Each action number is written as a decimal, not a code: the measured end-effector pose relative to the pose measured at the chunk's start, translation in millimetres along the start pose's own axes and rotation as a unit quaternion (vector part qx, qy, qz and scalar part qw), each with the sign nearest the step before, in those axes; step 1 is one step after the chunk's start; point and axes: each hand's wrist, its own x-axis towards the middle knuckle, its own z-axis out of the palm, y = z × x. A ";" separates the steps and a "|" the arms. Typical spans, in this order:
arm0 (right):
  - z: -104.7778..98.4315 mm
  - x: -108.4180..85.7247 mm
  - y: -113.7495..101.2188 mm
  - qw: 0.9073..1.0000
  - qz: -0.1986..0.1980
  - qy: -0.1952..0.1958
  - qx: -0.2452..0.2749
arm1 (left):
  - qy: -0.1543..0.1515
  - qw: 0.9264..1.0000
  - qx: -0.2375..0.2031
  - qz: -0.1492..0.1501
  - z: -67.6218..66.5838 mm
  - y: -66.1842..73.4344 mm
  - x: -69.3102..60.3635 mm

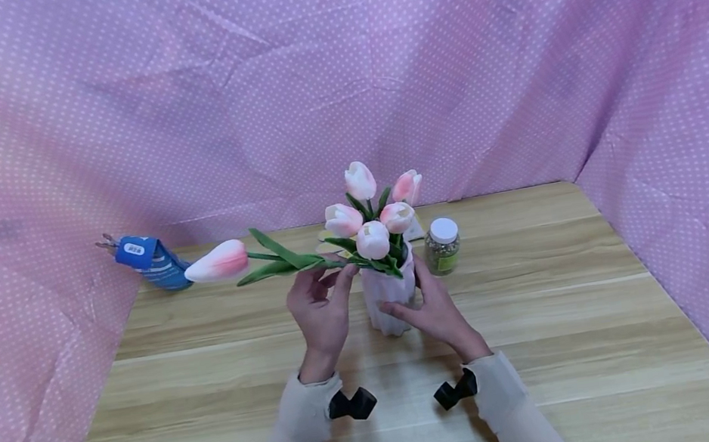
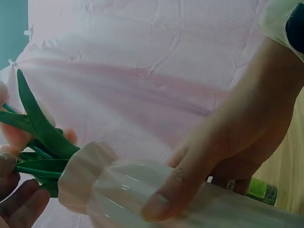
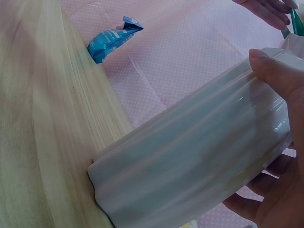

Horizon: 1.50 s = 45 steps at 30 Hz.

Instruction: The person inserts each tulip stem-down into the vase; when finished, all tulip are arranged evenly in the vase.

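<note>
A white ribbed vase (image 1: 390,300) stands upright on the table, holding several pale pink artificial tulips (image 1: 373,240). My right hand (image 1: 432,308) grips the vase's right side, thumb across its front; the right wrist view shows the fingers curled around the vase wall (image 3: 190,152). At the rim's left, my left hand (image 1: 323,310) pinches the stem of one tulip (image 1: 216,262), which lies nearly level with its bloom pointing left. In the left wrist view, green leaves (image 2: 42,123) and stems cross the vase mouth beside my left fingertips (image 2: 28,204). The stem's lower end is hidden.
Right of the vase stands a jar (image 1: 442,247) with a white lid. A blue packet (image 1: 154,260) is at the table's back left corner. Something flat and yellow-white (image 1: 416,227) lies partly hidden behind the vase. Pink dotted cloth (image 1: 304,68) surrounds the wooden table (image 1: 581,309).
</note>
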 end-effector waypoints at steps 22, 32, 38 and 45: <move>0.1 -1.3 -4.5 1.000 0.010 -0.006 -0.004 | 0.022 1.000 0.003 0.018 -14.5 9.3 6.6; -1.3 -0.6 -3.2 1.000 0.021 -0.009 0.001 | 0.105 0.984 -0.114 0.085 -39.2 39.1 24.8; -1.7 -0.7 -1.6 1.000 0.025 -0.007 -0.001 | 0.105 0.984 -0.119 0.086 -38.2 44.4 26.1; -0.6 -0.4 0.3 1.000 0.014 -0.006 -0.006 | 0.072 0.990 -0.090 0.082 -32.2 39.7 18.4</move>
